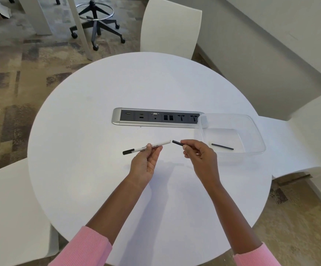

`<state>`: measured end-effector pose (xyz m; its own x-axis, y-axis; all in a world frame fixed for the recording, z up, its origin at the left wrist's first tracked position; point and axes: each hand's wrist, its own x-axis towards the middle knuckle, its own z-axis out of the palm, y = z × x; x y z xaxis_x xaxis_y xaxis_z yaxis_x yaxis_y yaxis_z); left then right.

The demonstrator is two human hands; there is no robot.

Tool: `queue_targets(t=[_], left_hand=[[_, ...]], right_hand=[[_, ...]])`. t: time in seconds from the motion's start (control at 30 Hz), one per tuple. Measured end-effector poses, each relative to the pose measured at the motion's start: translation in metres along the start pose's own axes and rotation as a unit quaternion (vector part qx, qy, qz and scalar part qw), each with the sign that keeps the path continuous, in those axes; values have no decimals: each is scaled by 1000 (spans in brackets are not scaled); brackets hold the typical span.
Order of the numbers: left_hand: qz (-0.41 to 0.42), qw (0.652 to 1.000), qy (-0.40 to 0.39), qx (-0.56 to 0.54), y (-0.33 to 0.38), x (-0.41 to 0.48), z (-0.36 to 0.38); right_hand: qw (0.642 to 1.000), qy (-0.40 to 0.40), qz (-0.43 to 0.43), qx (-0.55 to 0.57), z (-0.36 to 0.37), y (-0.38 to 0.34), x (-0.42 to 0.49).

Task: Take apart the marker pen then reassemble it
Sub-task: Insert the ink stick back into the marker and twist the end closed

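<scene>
My left hand (146,162) holds the white marker barrel (157,145) above the round table, its black end (128,151) pointing left and its open end pointing right. My right hand (198,154) pinches a short black marker piece (178,143), whose tip sits just apart from the barrel's open end. A thin black rod (222,146) lies inside the clear plastic container (255,129) to the right of my right hand.
A silver and grey socket panel (155,118) is set into the white round table (98,104) beyond my hands. White chairs stand at the far side (171,25), right (309,135) and near left (12,208). A wheeled stool base (96,20) stands on the carpet.
</scene>
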<state>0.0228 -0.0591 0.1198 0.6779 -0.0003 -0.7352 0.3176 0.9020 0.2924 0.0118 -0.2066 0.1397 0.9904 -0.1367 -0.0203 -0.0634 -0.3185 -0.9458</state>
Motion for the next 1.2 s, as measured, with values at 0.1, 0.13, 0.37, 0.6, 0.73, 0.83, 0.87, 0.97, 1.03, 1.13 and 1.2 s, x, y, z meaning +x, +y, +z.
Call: queue_targets(t=[0.1, 0.13, 0.37, 0.6, 0.73, 0.83, 0.87, 0.97, 1.03, 1.13, 1.2], left_hand=[[0, 1000, -2, 5, 0, -2, 1], [-1, 1000, -2, 7, -1, -2, 1], [5, 1000, -7, 17, -1, -2, 1], [42, 997, -20, 62, -2, 0, -1], [66, 994, -33, 82, -3, -1, 0], [83, 988, -59, 118, -7, -4, 2], [88, 986, -62, 125, -8, -5, 2], [104, 983, -62, 141, -10, -7, 3], [109, 982, -62, 141, -9, -7, 3], [119, 981, -58, 141, -8, -9, 2], [125, 979, -59, 147, -7, -10, 2]], right_hand=[[1000, -2, -3, -4, 1, 1, 1], [1000, -3, -4, -4, 1, 1, 1], [999, -2, -29, -34, 3, 2, 4], [981, -19, -128, -144, 0, 4, 7], [979, -32, -132, -150, -2, 5, 10], [982, -54, -114, -137, 1, 5, 10], [986, -58, -97, -124, 2, 4, 10], [994, -65, -39, -76, 5, 3, 8], [996, -63, -18, -61, 7, 3, 7], [997, -38, -24, -60, 9, 5, 2], [995, -19, -54, -83, 10, 6, -1]])
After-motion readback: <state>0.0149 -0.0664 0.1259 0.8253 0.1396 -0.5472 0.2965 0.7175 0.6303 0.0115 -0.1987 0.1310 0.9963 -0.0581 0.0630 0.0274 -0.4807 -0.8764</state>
